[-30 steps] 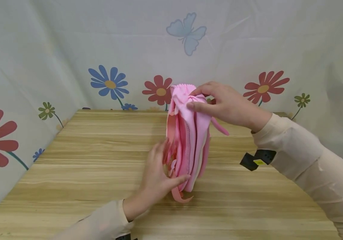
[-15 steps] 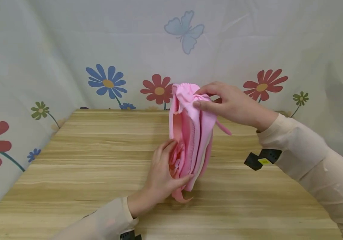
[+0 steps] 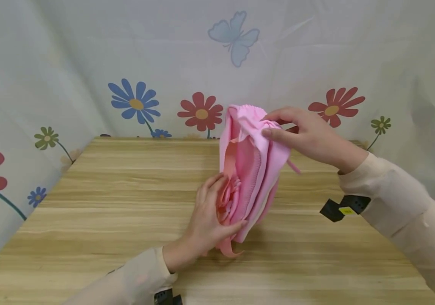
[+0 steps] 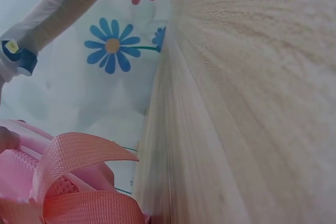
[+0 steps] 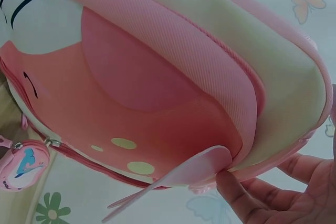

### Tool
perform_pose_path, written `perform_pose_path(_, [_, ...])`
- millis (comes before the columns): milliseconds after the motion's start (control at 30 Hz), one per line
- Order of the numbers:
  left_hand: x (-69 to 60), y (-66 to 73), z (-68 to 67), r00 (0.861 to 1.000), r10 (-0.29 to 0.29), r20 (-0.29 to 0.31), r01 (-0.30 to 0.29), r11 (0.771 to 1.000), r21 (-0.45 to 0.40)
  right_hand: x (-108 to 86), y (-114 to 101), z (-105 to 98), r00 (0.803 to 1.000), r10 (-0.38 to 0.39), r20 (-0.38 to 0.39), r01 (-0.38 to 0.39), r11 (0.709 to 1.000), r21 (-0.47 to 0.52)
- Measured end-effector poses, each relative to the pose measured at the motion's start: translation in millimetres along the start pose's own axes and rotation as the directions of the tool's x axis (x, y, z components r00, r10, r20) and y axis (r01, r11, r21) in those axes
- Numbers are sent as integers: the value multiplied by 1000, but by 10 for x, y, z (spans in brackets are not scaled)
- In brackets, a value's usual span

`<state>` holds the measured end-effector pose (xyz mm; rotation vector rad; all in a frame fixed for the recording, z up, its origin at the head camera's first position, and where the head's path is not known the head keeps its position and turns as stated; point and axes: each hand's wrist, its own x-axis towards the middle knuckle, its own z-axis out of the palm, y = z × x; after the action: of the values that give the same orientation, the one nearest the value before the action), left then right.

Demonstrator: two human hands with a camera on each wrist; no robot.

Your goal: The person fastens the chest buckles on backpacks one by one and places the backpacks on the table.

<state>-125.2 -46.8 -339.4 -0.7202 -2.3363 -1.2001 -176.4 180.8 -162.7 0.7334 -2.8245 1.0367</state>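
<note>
Flower-print backdrop, wood-grain desk: right hand fingers pinch the pink bag up top, left hand fingers clamped low; bag stands tilted on the desk. Looks like a steady-and-turn step; next move likely needs that low grip firm. Charm pouch lettering, yellow wrist label: illegible.

Wood-grain tbl — flower-print backdrop behind w/ lt-blue butterfly.

A table with streaked, yellow-brown wood grain carries 1 pink bag, standing on its lower end.
</note>
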Motion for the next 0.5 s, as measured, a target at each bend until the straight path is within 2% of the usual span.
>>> perform_pose_path(167, [3, 6, 13, 995, -90, 46, 92, 995, -41, -71, 61, -6, 1000, -3, -15, 4, 1000, 25])
perform_pose_path(233, [2, 2, 20, 993, -106, 60, 109, 993, -49, -103, 90, -2, 1000, 6, -23, -6, 1000, 18])
perform_pose_path(500, [6, -34, 52, 992, -76, 98, 84, 993, -86, -226, 223, 19, 998, 17, -60, -18, 1000, -6])
